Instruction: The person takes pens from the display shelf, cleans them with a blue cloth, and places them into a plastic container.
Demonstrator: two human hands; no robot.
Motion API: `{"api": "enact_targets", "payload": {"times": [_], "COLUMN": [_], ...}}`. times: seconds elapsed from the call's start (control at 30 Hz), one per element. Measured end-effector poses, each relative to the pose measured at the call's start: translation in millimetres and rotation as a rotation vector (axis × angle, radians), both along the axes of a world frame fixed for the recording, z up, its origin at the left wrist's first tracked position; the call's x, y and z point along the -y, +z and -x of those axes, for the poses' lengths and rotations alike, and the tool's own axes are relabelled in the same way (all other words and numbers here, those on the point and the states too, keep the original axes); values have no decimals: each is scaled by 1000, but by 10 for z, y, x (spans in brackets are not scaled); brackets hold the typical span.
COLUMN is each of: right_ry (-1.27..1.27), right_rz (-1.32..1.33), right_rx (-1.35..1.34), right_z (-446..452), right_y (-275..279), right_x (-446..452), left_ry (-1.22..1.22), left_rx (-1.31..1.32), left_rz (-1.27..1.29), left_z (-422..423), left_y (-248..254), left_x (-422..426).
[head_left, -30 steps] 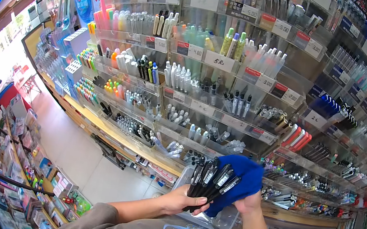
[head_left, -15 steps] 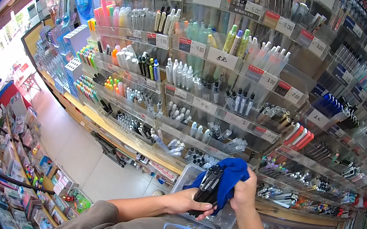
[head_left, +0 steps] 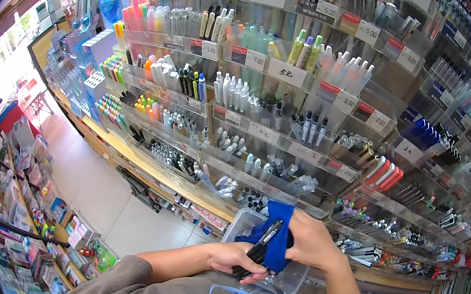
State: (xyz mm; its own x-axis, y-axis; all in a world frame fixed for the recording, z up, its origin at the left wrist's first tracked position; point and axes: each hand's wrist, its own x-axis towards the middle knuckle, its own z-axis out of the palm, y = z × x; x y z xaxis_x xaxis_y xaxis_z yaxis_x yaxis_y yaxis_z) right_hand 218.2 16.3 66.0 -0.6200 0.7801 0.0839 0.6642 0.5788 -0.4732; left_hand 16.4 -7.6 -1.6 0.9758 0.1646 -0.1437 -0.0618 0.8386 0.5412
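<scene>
A bundle of black pens (head_left: 259, 250) is gripped in my left hand (head_left: 237, 259), the thumb pressed across its lower end. My right hand (head_left: 314, 241) holds a blue cloth (head_left: 276, 249) wrapped against the upper right side of the pens. Its fingertips are partly hidden behind the cloth. Beneath both hands is a clear plastic bin (head_left: 291, 282), with more blue cloth showing at its left side.
A tall display rack of clear shelves (head_left: 262, 133) full of pens and price tags (head_left: 286, 74) stands in front. Packaged goods (head_left: 42, 239) fill racks at lower left. Tiled floor (head_left: 132, 217) runs along the wooden rack edge.
My right hand has moved up and over the pens, its back now turned toward me. The blue cloth has shifted from behind the bundle to cover more of its right side.
</scene>
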Motion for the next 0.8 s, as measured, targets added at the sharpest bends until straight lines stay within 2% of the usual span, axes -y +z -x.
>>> {"api": "enact_targets", "payload": {"times": [0.03,0.13,0.43,0.53,0.6,0.67,0.77,0.8], "right_ry": [34,-14,-192,-372,-520,-408,-46,18], "right_rz": [-59,94,-31,-61,72,194,-110,-112], "right_rx": [-1,-51,-429,-637,-921,-882,-521,-285], "right_z": [36,91,58,69,39,-73,14,19], "right_y": [-9,-29,-290,-305,-371,-308,-13,5], "right_x": [7,56,90,102,46,17,-19,15], "left_ry": [-31,-69,-80,-91,-96,-98,-81,-78], "left_rx": [-13,-37,-89,-65,-56,-53,-148,-162], "left_rz": [-33,-10,-50,-98,-103,-63,13,-21], "left_z": [1,23,48,45,49,56,40,25], "left_y": [-16,-36,1,25,55,88,8,2], "left_x": [-2,19,-11,-31,-29,-17,-7,-3]}}
